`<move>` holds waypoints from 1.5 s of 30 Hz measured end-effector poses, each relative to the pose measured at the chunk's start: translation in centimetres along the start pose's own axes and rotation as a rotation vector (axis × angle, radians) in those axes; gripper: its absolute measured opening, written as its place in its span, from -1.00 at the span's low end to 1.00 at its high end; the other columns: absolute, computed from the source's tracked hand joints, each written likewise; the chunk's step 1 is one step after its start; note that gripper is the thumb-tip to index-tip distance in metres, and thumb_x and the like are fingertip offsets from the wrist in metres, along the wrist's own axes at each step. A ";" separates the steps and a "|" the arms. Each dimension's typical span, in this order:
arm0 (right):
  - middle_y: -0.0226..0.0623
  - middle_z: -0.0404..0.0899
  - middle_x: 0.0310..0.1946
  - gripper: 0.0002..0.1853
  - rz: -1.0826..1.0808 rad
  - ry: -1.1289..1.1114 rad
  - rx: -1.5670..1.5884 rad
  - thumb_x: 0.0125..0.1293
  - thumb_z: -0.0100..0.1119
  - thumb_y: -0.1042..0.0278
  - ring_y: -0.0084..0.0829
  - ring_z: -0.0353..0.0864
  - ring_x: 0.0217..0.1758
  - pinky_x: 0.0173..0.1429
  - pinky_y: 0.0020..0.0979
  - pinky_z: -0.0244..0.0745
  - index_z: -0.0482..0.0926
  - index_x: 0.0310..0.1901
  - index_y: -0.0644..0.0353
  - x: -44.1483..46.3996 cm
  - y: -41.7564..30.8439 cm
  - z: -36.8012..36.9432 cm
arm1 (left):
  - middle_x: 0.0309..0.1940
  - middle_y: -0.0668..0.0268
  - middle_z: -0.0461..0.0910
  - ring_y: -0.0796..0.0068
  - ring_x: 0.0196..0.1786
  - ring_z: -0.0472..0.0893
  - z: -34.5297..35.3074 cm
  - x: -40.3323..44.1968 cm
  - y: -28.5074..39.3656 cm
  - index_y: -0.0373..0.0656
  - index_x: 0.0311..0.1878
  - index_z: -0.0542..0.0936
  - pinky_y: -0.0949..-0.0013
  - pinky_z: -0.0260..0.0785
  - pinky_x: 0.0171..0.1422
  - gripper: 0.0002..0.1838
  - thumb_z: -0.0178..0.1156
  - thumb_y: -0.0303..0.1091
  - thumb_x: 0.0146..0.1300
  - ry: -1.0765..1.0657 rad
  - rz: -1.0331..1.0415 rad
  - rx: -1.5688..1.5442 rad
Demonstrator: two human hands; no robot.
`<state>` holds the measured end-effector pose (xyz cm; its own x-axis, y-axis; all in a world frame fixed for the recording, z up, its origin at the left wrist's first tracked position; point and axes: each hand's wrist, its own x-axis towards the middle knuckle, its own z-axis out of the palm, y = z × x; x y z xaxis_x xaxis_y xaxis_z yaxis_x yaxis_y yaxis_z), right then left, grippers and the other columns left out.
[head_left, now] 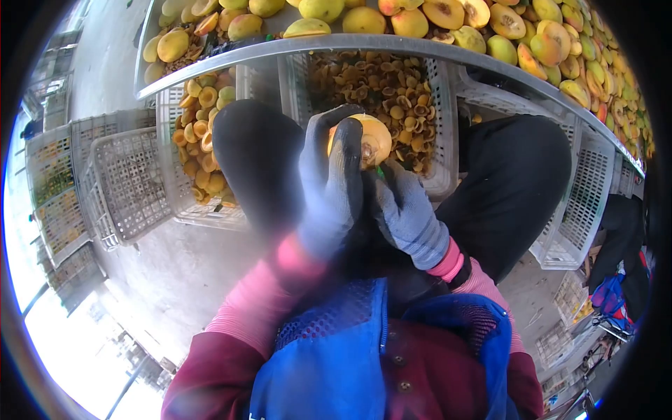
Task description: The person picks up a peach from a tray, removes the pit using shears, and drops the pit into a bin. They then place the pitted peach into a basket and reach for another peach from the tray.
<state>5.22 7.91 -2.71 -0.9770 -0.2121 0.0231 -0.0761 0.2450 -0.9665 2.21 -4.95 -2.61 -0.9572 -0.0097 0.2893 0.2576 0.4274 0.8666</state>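
My left hand [330, 171], in a grey glove with dark fingers, is wrapped round a halved yellow peach [376, 142]. The peach's cut face, with a brownish centre, is turned up. My right hand [414, 215], gloved the same way, is closed just below the fruit. A small green piece of a tool [380, 171] shows at its fingertips, against the lower edge of the peach; the rest of that tool is hidden. Both hands are between my knees, above a white crate [442, 126] of small brown cup-shaped fruit scraps [399, 94].
A metal-edged table [350, 43] heaped with whole and halved peaches [507, 22] runs across the front. Hollowed peach halves [204, 133] fill a crate [168, 119] by my left knee. More plastic crates [133, 182] stand at left and right [582, 203]. Another person's dark-clothed leg [619, 234] is at far right.
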 end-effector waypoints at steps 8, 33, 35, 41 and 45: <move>-0.29 0.46 -0.48 -0.68 0.778 -0.209 0.795 0.33 0.02 0.14 -0.37 0.46 -0.46 -0.33 -0.38 0.38 0.45 -0.05 0.22 0.5 -0.8 -0.7 | -0.13 0.28 0.55 0.55 -0.09 0.50 -2.2 2.2 0.0 -0.37 0.01 0.49 0.50 0.34 0.06 -0.71 0.02 -0.37 0.34 -0.260 -0.253 -0.222; -0.52 0.16 -0.71 -0.50 1.023 -0.776 2.018 0.39 -0.27 -0.25 -0.63 0.07 -0.79 -0.74 -0.57 0.00 0.40 -0.31 0.06 -0.3 0.4 0.2 | -0.26 0.18 0.60 0.42 -0.19 0.60 -2.5 1.9 -1.4 -0.32 -0.08 0.52 0.40 0.43 -0.05 -0.70 0.18 -0.45 0.09 -0.272 -0.074 -0.195; -0.52 0.17 -0.71 -0.51 0.948 -0.853 2.238 0.39 -0.27 -0.24 -0.62 0.08 -0.79 -0.73 -0.56 0.03 0.39 -0.30 0.06 -0.6 0.0 0.8 | -0.27 0.15 0.59 0.36 -0.19 0.60 -2.0 1.3 -1.5 -0.31 -0.08 0.51 0.38 0.44 -0.09 -0.71 0.18 -0.47 0.09 -0.258 -0.201 -0.399; -0.53 0.22 -0.73 -0.52 0.705 -0.834 2.249 0.39 -0.25 -0.22 -0.69 0.13 -0.83 -0.81 -0.63 0.09 0.33 -0.36 0.08 -0.6 0.3 0.9 | -0.22 0.12 0.56 0.38 -0.23 0.58 1.1 -1.2 -2.2 -0.32 -0.09 0.51 0.37 0.44 -0.13 -0.68 0.12 -0.23 0.26 -0.040 -0.227 -0.455; -0.56 0.24 -0.74 -0.52 0.573 -0.826 2.232 0.40 -0.24 -0.21 -0.71 0.20 -0.83 -0.81 -0.66 0.18 0.31 -0.41 0.07 0.0 1.5 -0.6 | -0.27 0.17 0.57 0.37 -0.27 0.58 0.7 -1.1 -1.3 -0.30 -0.10 0.52 0.39 0.44 -0.18 -0.62 0.08 -0.11 0.31 0.153 -0.494 -0.748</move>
<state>5.03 8.83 -4.00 -0.5369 -0.8070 0.2460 0.8097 -0.4110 0.4189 2.81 -4.89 -4.28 -0.9673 -0.1783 -0.1804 -0.1077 -0.3550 0.9286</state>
